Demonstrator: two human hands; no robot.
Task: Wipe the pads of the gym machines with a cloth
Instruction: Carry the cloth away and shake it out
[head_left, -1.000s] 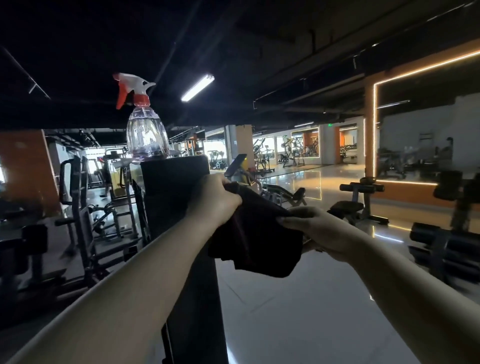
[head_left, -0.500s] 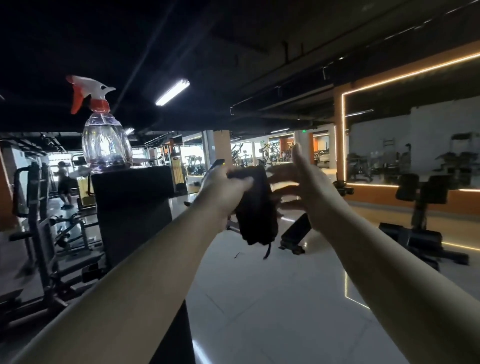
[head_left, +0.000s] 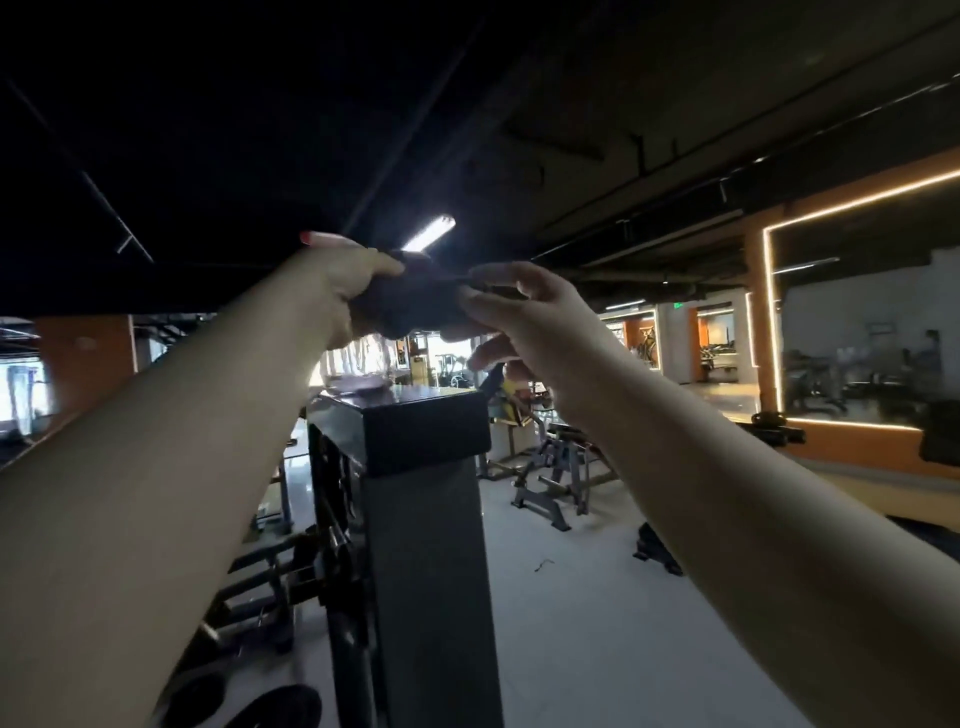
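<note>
Gym floor now sits lower in frame. Left hand (head_left: 343, 291) grips the dark cloth (head_left: 415, 301) at upper centre, raised higher than before; right hand (head_left: 519, 312) now pinches its other end. Bottle (head_left: 363, 358) shows behind the hands, atop the post (head_left: 426, 431).

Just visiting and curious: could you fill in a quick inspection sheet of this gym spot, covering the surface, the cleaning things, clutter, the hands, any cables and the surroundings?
Surface: black top of a tall machine column, glossy.
Job's things: dark cloth held up between both hands; clear spray bottle on the column top, mostly hidden behind the hands.
Clutter: small dark scrap on the pale floor.
Hands: left hand grips the cloth; right hand pinches it with its fingers.
Cables: nothing seen.
Surroundings: weight benches, ceiling strip light, orange-framed mirror.
</note>
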